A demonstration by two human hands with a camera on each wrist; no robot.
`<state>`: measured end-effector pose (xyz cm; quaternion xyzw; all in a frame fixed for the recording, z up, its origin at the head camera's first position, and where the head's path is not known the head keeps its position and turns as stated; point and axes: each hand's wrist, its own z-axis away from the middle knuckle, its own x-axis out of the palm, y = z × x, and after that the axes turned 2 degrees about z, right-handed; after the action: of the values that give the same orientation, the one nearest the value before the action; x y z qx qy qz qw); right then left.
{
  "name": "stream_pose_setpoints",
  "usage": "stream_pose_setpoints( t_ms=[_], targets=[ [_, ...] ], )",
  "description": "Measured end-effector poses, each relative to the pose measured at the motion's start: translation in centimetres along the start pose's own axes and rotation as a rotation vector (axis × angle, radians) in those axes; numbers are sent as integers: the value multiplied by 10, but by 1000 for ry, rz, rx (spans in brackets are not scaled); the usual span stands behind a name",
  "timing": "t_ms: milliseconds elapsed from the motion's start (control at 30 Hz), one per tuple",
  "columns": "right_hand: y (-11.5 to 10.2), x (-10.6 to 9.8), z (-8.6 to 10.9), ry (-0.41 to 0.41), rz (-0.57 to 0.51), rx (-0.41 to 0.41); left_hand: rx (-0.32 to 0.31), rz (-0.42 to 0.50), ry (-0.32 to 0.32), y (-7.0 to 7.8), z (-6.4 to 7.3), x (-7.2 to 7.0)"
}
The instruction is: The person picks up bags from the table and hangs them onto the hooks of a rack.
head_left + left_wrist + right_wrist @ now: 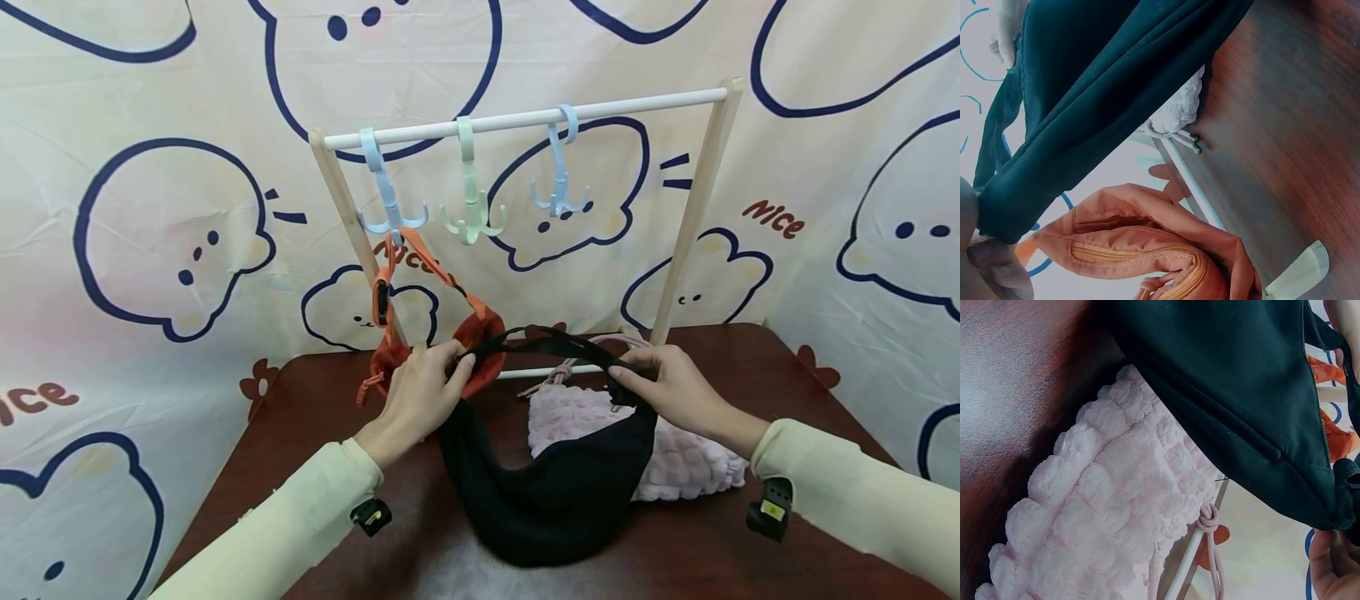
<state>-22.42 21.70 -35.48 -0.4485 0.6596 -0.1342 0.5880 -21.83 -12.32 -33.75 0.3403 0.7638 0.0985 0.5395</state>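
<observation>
Over the brown table [795,383], a black bag [555,508] hangs from left hand [423,379] and right hand [671,387], each pinching near one end of its strap [577,347]; its sagging body suggests light, soft cloth, best held at both strap ends

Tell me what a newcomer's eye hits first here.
Probably the black, crescent-shaped fabric bag, held up between the left hand and the right hand. Next, the bright orange fabric bag hanging from the leftmost pale-blue plastic hook. Then the pale-pink, puffy fabric bag on the dark brown, shiny table, behind the black one.
</observation>
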Motion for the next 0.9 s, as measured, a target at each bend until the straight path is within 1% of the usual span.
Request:
stream_pose_setpoints(
  t_ms=[267, 600, 900],
  targets=[
    [-3, -1, -1, 7, -14, -15, 12, -7, 8, 0, -3, -3],
    [-9, -4, -3, 35, 32, -22, 25, -12, 37, 2, -6, -5],
    [-11, -3, -1, 44, 0, -30, 31, 0, 53, 4, -6, -7]
  ],
)
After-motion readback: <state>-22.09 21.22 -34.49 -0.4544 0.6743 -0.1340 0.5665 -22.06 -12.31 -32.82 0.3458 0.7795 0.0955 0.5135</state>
